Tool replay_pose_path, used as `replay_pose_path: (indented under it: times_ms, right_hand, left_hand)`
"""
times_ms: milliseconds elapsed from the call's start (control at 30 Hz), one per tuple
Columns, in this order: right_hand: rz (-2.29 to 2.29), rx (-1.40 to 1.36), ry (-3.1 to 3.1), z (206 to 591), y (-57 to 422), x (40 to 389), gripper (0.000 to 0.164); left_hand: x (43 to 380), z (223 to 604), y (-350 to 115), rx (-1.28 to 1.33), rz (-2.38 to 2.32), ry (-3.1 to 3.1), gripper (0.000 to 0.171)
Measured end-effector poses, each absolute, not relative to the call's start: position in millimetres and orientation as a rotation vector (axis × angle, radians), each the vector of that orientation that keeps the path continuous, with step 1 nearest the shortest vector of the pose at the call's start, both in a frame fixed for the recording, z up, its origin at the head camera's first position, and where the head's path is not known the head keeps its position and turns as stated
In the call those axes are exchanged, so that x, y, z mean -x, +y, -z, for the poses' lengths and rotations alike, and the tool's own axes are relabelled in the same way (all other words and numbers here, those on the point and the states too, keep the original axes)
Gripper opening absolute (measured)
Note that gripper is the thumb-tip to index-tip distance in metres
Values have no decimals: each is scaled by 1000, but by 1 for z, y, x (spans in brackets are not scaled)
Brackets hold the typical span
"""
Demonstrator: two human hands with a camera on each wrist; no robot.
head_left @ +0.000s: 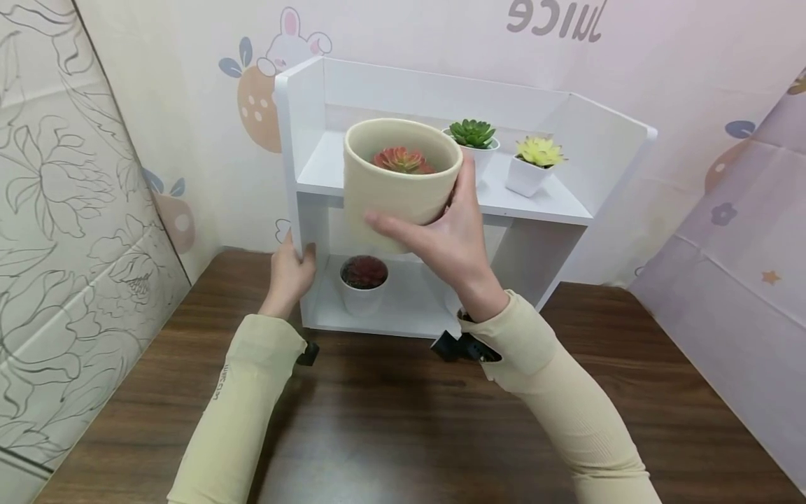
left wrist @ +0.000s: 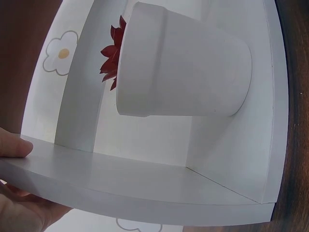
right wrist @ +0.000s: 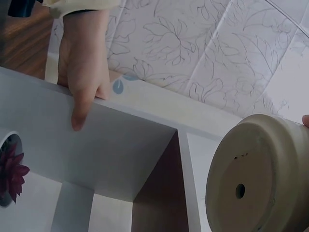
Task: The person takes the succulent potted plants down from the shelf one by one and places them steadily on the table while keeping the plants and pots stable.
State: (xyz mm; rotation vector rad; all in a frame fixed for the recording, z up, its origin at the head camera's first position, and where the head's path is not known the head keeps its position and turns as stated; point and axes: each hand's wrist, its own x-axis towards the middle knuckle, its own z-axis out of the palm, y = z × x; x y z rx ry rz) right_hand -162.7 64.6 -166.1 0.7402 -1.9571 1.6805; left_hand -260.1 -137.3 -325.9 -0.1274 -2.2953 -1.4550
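My right hand grips a cream flower pot with the thumb across its front, holding it up before the upper shelf. A pinkish-red succulent shows inside the pot's rim. The right wrist view shows the underside of this flower pot, with a drain hole. My left hand pinches the left side panel of a white two-tier shelf, its thumb on the panel's inner face. Nearby on the lower tier stands a white pot holding a dark red succulent.
On the upper tier are a round white pot with a green succulent and a square white pot with a yellow-green succulent. Another white pot is mostly hidden behind my right wrist. The shelf stands on a brown wooden table, near patterned walls.
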Motion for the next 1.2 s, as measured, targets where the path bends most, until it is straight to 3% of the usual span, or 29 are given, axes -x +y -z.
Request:
replay_pose_path:
  times_ms: [367,700,1200]
  right_hand:
    - [-1654,-802,-1966,181,66,151,89]
    - [-1618,-891,-1951,212,74,166,97]
    - [-1604,-860,-2030,240,81,162,98]
  left_hand:
    - [261,326,-138,127,1468,-2293,41]
    - [262,326,-137,122,1473,-2288,39]
    - [263,328,-137,105,1472,-2293,39]
